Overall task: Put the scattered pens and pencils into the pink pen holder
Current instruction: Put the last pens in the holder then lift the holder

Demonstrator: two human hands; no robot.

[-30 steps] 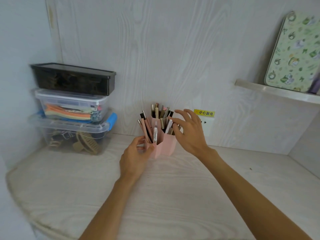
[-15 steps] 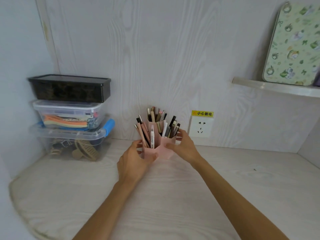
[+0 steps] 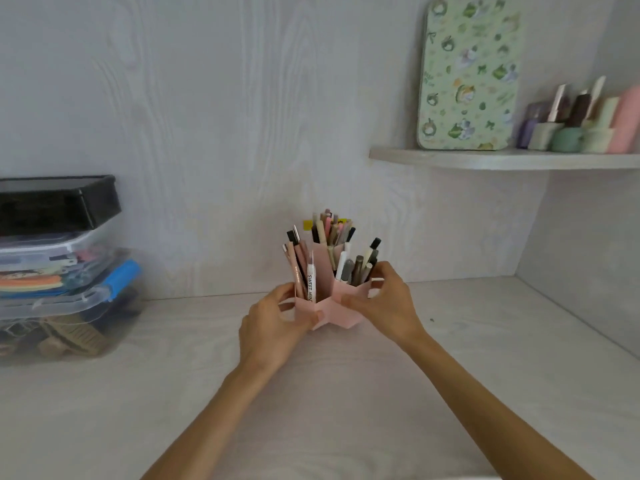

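- My left hand (image 3: 273, 320) and right hand (image 3: 384, 303) grip the pink pen holder (image 3: 332, 306) from both sides, to steady it, I judge.
- It stands on the pale wood-grain counter (image 3: 346, 393) near the back edge, by the wall.
- Its angular, thin-walled compartments hold slim pens and pencils (image 3: 332, 251) upright; I see none loose.

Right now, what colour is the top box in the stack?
Black box, seen in the head view, atop clear tubs.
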